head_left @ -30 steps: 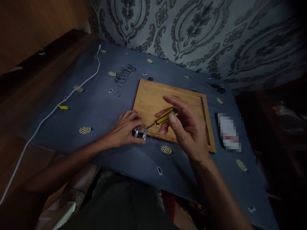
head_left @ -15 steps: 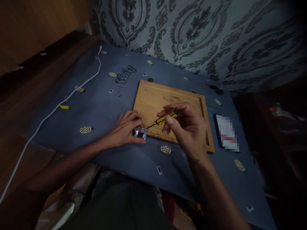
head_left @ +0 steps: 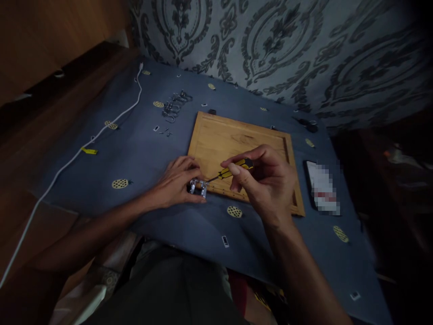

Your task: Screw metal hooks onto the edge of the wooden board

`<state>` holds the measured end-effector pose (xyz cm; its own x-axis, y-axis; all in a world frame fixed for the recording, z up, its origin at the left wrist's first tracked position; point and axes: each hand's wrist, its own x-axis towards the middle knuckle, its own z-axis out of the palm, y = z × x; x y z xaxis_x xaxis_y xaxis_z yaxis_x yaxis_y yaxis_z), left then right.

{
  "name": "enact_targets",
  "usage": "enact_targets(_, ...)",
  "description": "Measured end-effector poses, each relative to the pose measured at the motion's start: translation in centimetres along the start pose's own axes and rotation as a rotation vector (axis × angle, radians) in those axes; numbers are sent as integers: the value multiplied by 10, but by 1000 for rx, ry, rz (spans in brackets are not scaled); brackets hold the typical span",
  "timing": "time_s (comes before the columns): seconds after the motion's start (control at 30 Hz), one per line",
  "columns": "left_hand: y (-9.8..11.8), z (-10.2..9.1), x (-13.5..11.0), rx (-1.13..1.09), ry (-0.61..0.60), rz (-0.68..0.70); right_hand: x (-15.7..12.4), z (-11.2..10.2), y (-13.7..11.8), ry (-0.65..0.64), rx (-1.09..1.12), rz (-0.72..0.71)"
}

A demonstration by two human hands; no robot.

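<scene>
Right hand (head_left: 270, 180): half closed, slim screwdriver with yellow-and-black handle and thin metal shaft (head_left: 237, 168) held by the handle between thumb and fingers; rest of fingers loosely bent. Left hand (head_left: 179, 183): partly closed around small silvery metal fitting (head_left: 204, 190), fingers bent over the panel corner, thumb stretched along the near side.

Key relation: screwdriver tip to fitting. Shaft slants from the right hand down and leftward, back toward the person, tip at the fitting's right part. Touching or seated in a screw: too small to tell. Fitting sits at the near-left corner of the rectangular light-brown wooden panel with raised frame (head_left: 233, 140); left hand on it, right hand a shaft's length off to the right. Panel's long side runs left to right, slightly skewed.

Pose: right wrist raised over the panel's near edge, forearm coming in from lower right; left forearm low, from lower left.

Further out, all on the dark blue pineapple-print cloth (head_left: 152, 158): a few small loose metal screws (head_left: 165, 132) left of the panel, row of grey metal hinge-like pieces (head_left: 174, 106) beyond them, dark-edged phone with blurred screen (head_left: 323, 187) to the right, long white cable (head_left: 118, 115) far left.
</scene>
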<state>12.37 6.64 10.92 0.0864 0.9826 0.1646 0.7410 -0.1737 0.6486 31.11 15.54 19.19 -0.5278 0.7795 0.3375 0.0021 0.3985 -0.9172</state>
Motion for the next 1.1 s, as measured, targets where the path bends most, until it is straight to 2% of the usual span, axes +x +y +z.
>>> enact_targets(0.2,2,-2,0,-4,-17,-11,-1,-14,1,-136,-27,13)
enact_targets(0.4,2,-3,0,-4,-29,-13,-2,-4,2,24,-167,-143)
enact_targets(0.47,1,-3,0,-6,-29,-13,-2,-1,3,25,-158,-160)
enact_targets(0.63,1,-2,0,2,-17,-8,-3,-5,5,-79,-58,-40)
enact_targets(0.8,1,-1,0,11,-8,0,-3,-15,2,-211,-55,-10)
enact_targets(0.97,0,-1,0,5,-11,0,-1,-12,0,-131,-113,-88)
enact_targets(1.1,-1,0,0,-4,-9,12,-1,-3,3,-93,-24,-82)
